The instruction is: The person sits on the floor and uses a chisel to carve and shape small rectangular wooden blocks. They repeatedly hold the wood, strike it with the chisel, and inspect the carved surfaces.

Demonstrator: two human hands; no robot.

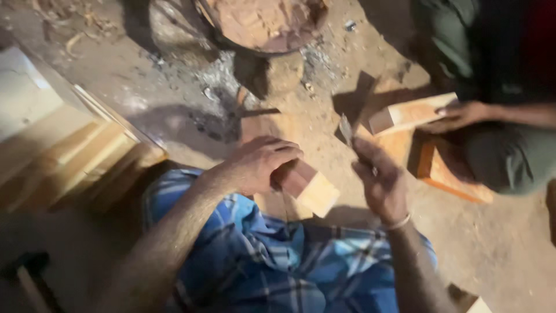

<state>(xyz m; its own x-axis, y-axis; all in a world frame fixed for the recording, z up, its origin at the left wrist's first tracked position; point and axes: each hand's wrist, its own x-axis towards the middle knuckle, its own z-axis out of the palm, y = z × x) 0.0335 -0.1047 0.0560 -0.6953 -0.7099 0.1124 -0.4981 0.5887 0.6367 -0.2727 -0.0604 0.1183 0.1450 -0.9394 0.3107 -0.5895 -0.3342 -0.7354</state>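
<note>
My left hand [255,165] grips a wood block [307,185], long axis running lower-right. Right hand [379,179] closed on a thin blade [346,128], tip up. Co-worker's hand [457,116] on another block [408,113] nearby.

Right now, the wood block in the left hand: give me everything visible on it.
The wood block is a short rectangular piece with a pale, clean-cut end face turned toward the camera and reddish-brown side faces. It looks like solid sawn timber with sharp edges. It lies tilted above the blue checked cloth on the person's lap. The left hand grips its far end from above and hides that part. The right hand, apart from it, holds a thin metal tool; the picture is blurred.
</note>
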